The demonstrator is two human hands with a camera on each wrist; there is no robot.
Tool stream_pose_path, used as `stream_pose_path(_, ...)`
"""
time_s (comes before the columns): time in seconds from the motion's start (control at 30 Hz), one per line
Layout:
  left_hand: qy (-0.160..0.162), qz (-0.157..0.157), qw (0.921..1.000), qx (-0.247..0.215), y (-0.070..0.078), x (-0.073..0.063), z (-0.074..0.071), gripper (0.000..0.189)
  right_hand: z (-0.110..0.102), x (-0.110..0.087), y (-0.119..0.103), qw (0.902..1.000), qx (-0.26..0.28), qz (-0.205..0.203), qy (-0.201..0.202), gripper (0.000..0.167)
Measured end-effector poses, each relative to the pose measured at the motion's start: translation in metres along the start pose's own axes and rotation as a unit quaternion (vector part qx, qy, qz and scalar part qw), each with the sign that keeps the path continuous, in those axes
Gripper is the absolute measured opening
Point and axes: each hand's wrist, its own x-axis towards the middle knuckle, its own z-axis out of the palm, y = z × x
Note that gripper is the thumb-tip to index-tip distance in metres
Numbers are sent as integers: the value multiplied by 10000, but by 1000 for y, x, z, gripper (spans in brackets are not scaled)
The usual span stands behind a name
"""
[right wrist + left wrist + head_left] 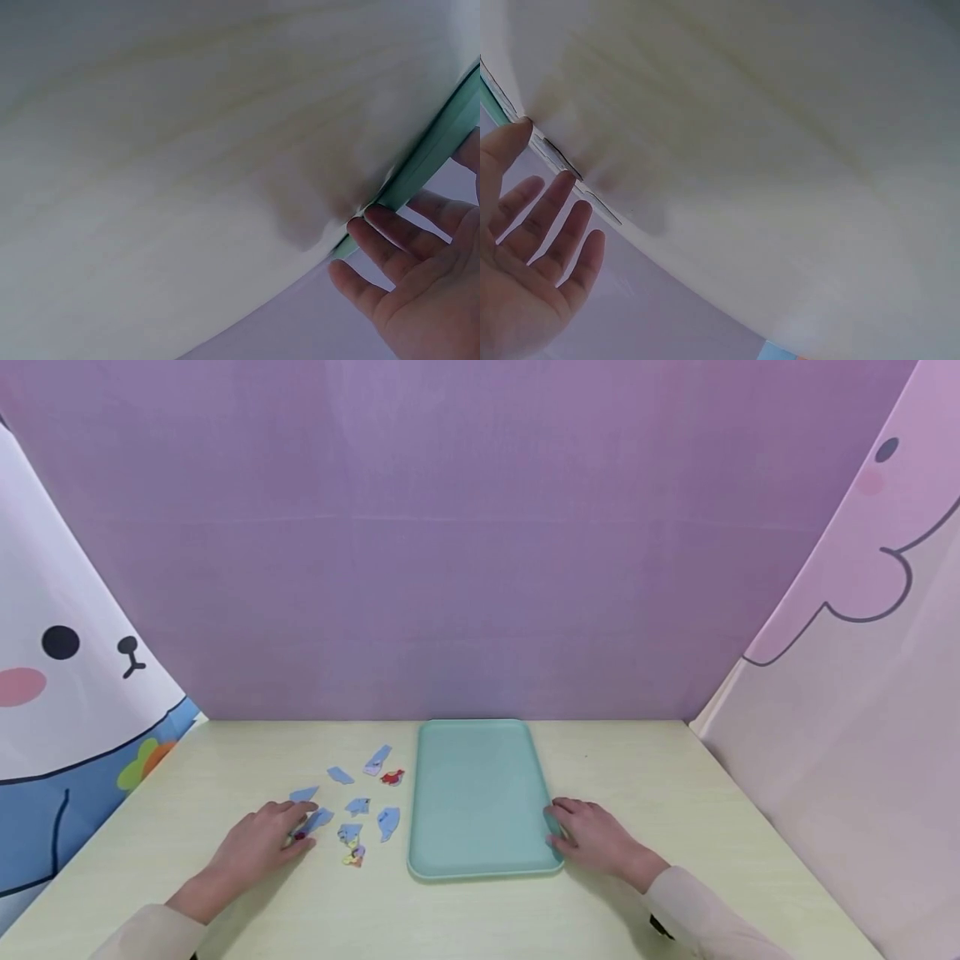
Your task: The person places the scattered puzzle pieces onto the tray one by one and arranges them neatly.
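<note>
Green tray (483, 802): lies flat on the pale tabletop (480, 922), between the two hands, its far end close to the purple backdrop (480, 543).
Right hand (596, 839): at the tray's right edge, near the near corner; fingers loosely spread and only slightly bent, tips against the rim, thumb set apart from them.
Left hand (255, 847): left of the tray and well apart from it; fingers spread and gently bent, thumb held away from them, with a long blue piece (318, 820) in the gap; whether the fingertips press on it, I cannot tell.
Piece above the left fingers: a blue sliver (303, 794), just beside the fingertips.
Pieces nearer the tray: a blue curved piece (388, 824), a small red piece (392, 777) and a blue-and-white piece (377, 761) lie just left of it, flat on the tabletop.
Pieces in between: a plain blue piece (341, 775), a notched blue piece (357, 807) and, closest to the person, a multicoloured piece (354, 857).
Sleeves: light cloth on both arms, left sleeve (153, 933) and right sleeve (705, 914).
Sides: cartoon-printed left curtain (67, 552) and pink-and-white right curtain (840, 718).
</note>
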Motion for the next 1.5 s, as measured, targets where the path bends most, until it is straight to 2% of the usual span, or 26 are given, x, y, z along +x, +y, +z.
stream_pose_path(0.6, -49, -279, 9984, -487, 2, 2, 0, 33, 3, -1, 2, 9999, -15, -122, 80, 40)
stream_pose_path(1.03, -438, -664, 9940, -750, 4, 6, -2, 32, 5, -1, 3, 9997, -36, -144, 198, 40)
stream_pose_path(1.5, -498, -672, 9930, -834, 1, 7, -2, 27, 4, -1, 2, 9999, -71, -21, 70, 42)
